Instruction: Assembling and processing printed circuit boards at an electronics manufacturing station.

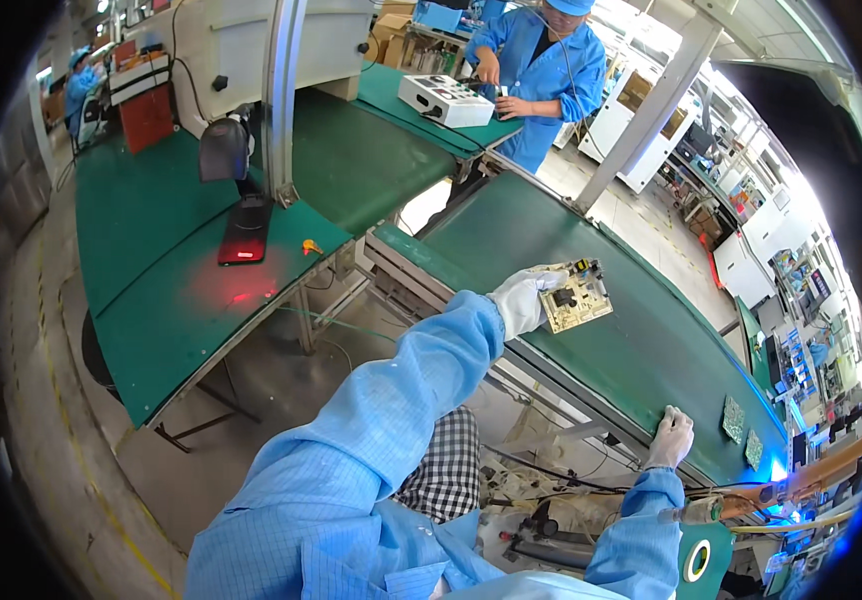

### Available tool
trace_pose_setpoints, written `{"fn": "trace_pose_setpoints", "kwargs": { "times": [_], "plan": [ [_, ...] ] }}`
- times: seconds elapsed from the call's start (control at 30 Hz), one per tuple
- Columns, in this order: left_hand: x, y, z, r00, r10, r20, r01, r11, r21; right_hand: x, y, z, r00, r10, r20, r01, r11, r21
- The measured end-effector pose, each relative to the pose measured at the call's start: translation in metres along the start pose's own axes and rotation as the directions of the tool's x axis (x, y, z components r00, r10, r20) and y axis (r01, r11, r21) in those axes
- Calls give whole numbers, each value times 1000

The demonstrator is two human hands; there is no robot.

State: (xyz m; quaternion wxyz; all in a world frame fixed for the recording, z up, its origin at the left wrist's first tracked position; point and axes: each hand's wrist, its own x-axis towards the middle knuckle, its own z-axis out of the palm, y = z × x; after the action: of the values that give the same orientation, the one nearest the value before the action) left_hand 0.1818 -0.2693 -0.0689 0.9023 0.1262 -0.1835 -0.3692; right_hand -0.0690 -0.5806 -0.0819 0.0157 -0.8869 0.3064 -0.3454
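My left hand [523, 298], in a white glove, holds a pale yellow circuit board [577, 294] by its left edge, just above the green conveyor belt [551, 240]. The board carries small dark and yellow parts on top. My right hand [670, 437], also gloved, rests with fingers down on the near edge of the belt, holding nothing. Two small green circuit boards [733, 418] lie on the belt to the right of that hand. Both my sleeves are light blue.
A green worktable [161, 300] at left carries a barcode scanner on a stand [231, 160] casting red light. Another person in blue [541, 70] works at a far table with a white box [446, 98]. Cables and tools lie below the belt.
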Motion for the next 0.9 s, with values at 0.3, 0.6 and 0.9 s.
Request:
{"fn": "trace_pose_setpoints", "kwargs": {
  "times": [0.3, 0.6, 0.9],
  "plan": [
    [7, -5, 9, 999, 17, -41, -18, 1000, -6, -6, 12, -6, 994, -111, -2, 111, 994, 18],
    [14, 4, 2, 1000, 22, -15, -16, 954, 298, 5, 49, 42, 992, -36, -125, 58, 983, 175],
    [15, 6, -22, 990, -139, -40, 144, 961, 237, -5, 17, 2, 993, 58, -99, -57, 998, 20]
  ]
}}
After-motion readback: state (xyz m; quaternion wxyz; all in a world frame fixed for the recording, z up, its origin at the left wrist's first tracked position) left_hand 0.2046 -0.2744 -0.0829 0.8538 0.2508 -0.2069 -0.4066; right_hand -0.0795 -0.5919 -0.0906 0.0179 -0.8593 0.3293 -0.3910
